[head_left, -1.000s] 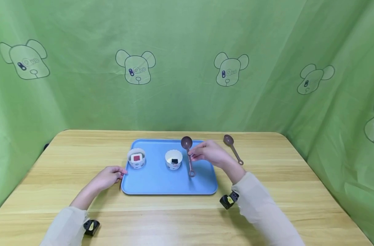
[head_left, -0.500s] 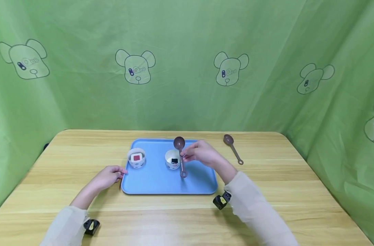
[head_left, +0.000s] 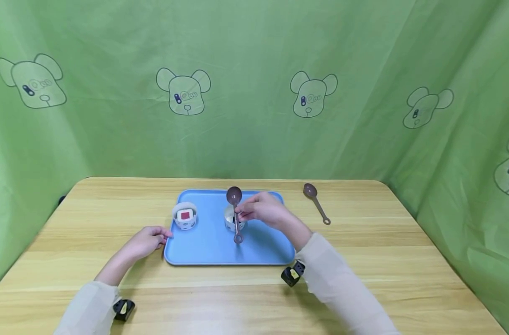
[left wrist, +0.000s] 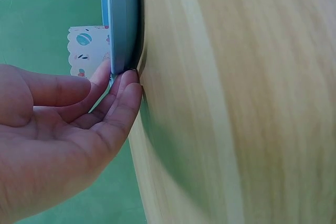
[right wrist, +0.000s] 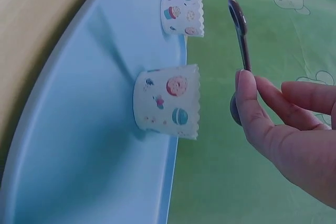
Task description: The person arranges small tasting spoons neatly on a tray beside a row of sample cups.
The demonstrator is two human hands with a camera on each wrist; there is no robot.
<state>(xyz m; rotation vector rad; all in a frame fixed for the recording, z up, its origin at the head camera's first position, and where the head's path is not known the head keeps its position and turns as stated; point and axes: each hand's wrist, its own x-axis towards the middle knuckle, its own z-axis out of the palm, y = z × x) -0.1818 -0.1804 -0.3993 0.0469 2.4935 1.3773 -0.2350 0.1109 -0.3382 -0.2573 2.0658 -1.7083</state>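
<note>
My right hand (head_left: pixel 260 210) pinches a brown spoon (head_left: pixel 234 195) by its handle between thumb and fingertips. In the head view the spoon crosses in front of the middle paper cup (head_left: pixel 231 225), partly covering it and the dark piece inside. The right wrist view shows the spoon (right wrist: pixel 243 48) apart from this cup (right wrist: pixel 165 100). My left hand (head_left: pixel 145 241) touches the left edge of a blue tray (head_left: pixel 212 251), and its fingertips meet the rim in the left wrist view. Another paper cup (head_left: pixel 185 224) stands near that edge, holding a white piece with a red square.
A second brown spoon (head_left: pixel 316 202) lies on the wooden table (head_left: pixel 363 279), right of the tray. Behind the table hangs a green curtain (head_left: pixel 246 135) with bear-head drawings. Black wrist cameras show below both hands.
My right hand has carried the spoon leftward, from the right of the middle cup to in front of it in the head view. The left hand stays at the tray's edge.
</note>
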